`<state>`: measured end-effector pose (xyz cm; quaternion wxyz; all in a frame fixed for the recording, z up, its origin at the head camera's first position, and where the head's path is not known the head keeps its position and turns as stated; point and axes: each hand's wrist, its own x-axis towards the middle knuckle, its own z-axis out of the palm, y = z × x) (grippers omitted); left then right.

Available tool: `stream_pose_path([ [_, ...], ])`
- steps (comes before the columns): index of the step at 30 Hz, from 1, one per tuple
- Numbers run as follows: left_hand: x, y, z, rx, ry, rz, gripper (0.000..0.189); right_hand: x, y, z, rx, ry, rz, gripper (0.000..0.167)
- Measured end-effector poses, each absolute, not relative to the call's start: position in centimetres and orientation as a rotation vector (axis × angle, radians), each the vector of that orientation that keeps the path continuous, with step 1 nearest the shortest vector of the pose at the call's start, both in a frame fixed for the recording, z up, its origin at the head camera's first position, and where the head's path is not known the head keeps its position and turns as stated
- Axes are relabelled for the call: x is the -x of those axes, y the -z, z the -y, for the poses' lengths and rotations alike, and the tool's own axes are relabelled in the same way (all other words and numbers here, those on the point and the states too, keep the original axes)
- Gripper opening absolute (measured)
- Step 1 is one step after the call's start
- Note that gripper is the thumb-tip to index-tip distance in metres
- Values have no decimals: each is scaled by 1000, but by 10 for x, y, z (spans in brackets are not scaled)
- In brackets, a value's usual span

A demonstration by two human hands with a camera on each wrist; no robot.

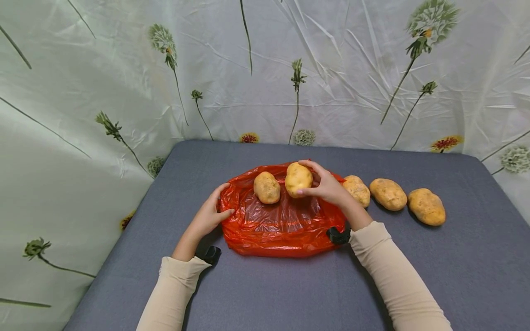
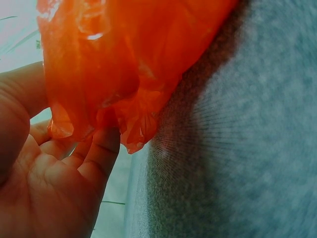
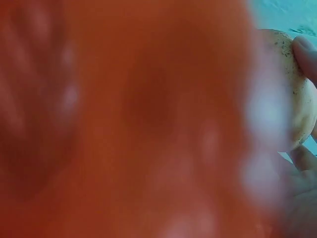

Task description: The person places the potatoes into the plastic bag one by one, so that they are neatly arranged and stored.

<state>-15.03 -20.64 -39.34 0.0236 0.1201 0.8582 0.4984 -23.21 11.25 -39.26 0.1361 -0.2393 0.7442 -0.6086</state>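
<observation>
A red plastic bag (image 1: pixel 269 239) lies spread on the table with its mouth facing up. One potato (image 1: pixel 267 187) rests inside it. My right hand (image 1: pixel 327 186) grips another potato (image 1: pixel 298 179) between thumb and fingers, over the bag's opening. That potato (image 3: pixel 292 94) shows at the right edge of the right wrist view, where blurred red plastic (image 3: pixel 158 119) fills most of the picture. My left hand (image 1: pixel 209 214) holds the bag's left side. In the left wrist view its thumb and fingers (image 2: pixel 101 153) lie on either side of the red film (image 2: pixel 114 54).
To the right of the bag lie three more potatoes in a row: one (image 1: pixel 357 190) partly behind my right wrist, a middle one (image 1: pixel 388 194) and an outer one (image 1: pixel 427 207). A flower-patterned cloth (image 1: pixel 265 78) hangs behind the grey table (image 1: pixel 290 294).
</observation>
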Motion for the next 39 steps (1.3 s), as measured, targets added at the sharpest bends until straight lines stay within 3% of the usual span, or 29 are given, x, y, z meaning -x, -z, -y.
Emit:
stream_pose_path([
  [8, 165, 423, 219, -366, -1541, -2650, 71, 232, 398, -106, 662, 1733, -2141, 77],
  [22, 166, 424, 218, -332, -1539, -2639, 73, 241, 421, -104, 685, 1664, -2198, 77],
  [39, 165, 425, 220, -311, -1552, -2618, 73, 239, 416, -102, 693, 1741, -2145, 73],
])
